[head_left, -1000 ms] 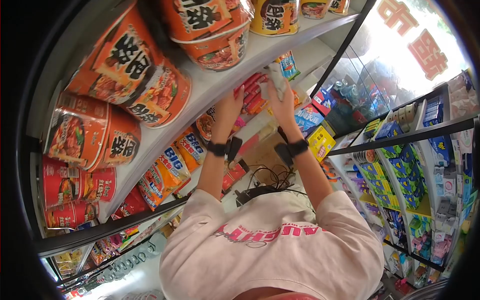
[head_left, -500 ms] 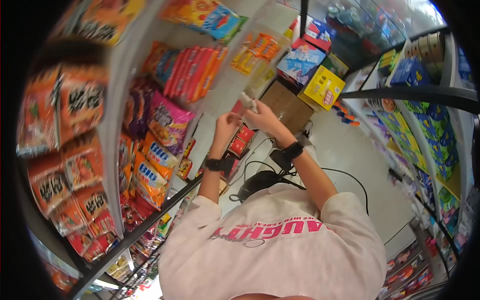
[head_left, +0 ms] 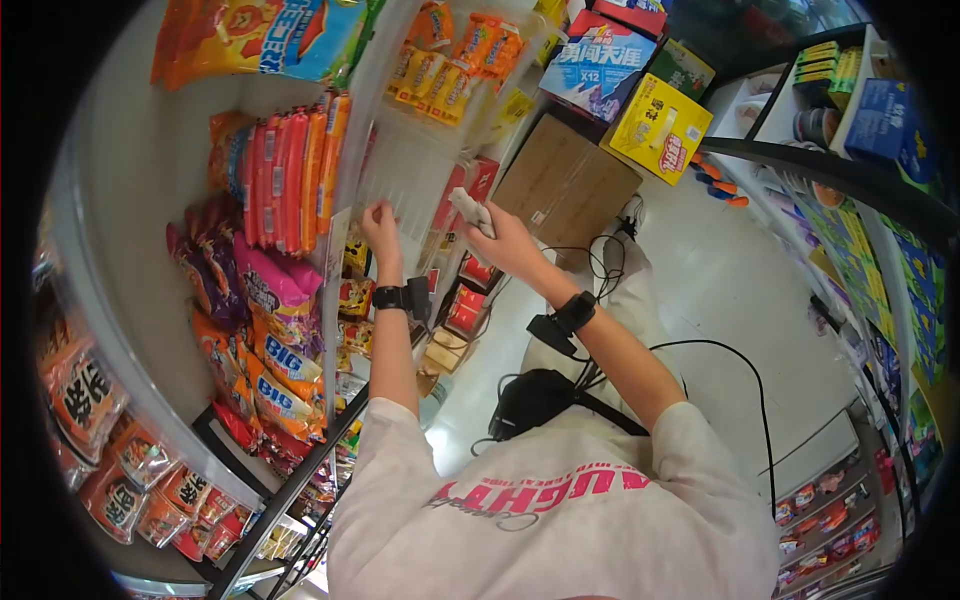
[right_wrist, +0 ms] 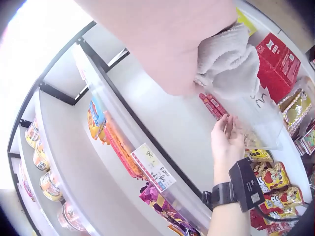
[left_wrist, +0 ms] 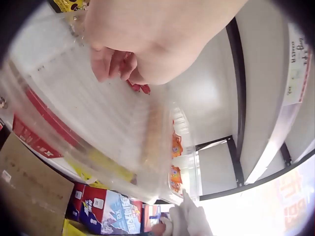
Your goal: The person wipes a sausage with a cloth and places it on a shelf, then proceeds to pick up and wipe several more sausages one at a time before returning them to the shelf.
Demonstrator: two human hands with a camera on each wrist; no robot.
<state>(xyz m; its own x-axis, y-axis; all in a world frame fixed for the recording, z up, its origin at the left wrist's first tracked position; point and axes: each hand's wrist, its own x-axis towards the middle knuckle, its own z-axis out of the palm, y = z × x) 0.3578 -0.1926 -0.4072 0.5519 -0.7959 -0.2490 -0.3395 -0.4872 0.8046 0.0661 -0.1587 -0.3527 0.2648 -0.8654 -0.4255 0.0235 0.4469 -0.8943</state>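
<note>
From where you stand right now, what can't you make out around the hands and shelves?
- Right hand's fingers: mostly hidden by the cloth and the hand itself, right wrist view.
- Whether the left hand pinches anything: too small, head view.
- Small red packets: partly hidden by the left hand, left wrist view.
- Price label's fine print: too small, right wrist view.
- Cardboard box's contents: hidden by its top, head view.

The left hand [left_wrist: 142, 39], its fingers [left_wrist: 102, 64] bent, is over a clear ribbed plastic bin [left_wrist: 74, 93], near small red packets [left_wrist: 140, 88]. A light grey cloth [left_wrist: 188, 216] shows near the bin's corner, a brown cardboard box [left_wrist: 32, 187] beyond one edge.
</note>
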